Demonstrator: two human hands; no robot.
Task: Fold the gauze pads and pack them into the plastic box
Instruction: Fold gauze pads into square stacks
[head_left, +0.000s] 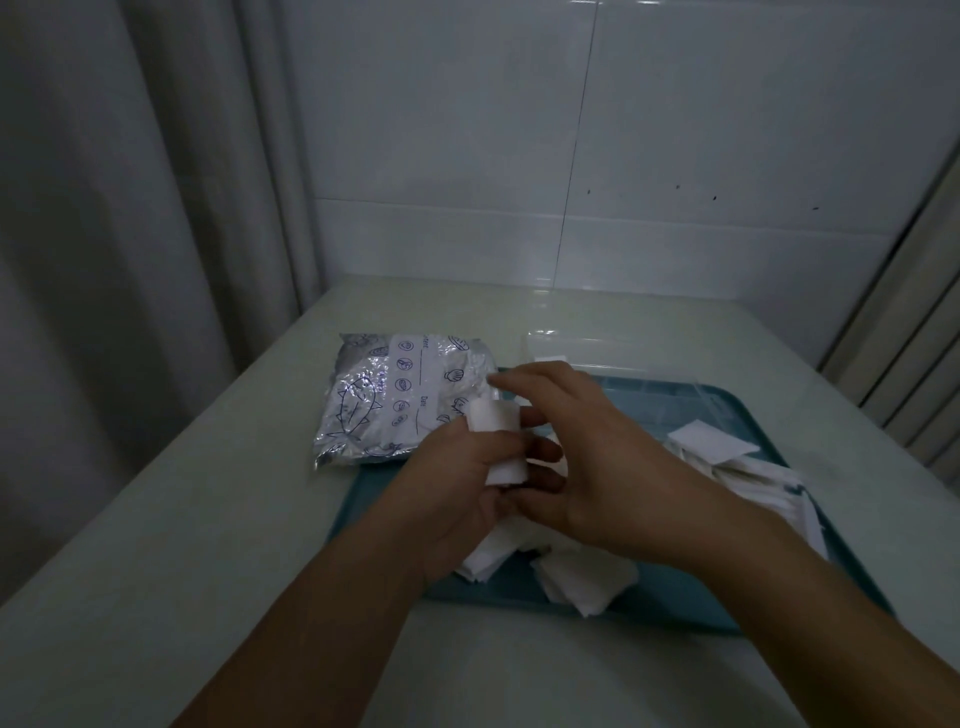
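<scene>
Gauze pad (500, 440), white and partly folded, up in the air over the blue tray (519, 597), near the left side. Held by the left hand (462, 488), thumb and fingers curled round it. Right hand (582, 462) just beside it, fingers loose and mostly straight, tips touching the pad; holding nothing of its own, as far as can be seen.

Could slip out, being soft and thin. Could spring open again if the fold is let go too soon. Could land on the loose gauze pads (587, 577) below and get mixed in with them. Could also miss the clear plastic box (623, 353) at the far side of the tray, hard to see in this dim light.

More white pads heaped at the right side (748, 467). Silver foil bag (400, 395) with fish drawings lying left of the tray, touching its far left corner. Pale smooth counter (182, 545) under it all. White tiled wall (571, 130) behind. Grey curtain (130, 208) on the left.
</scene>
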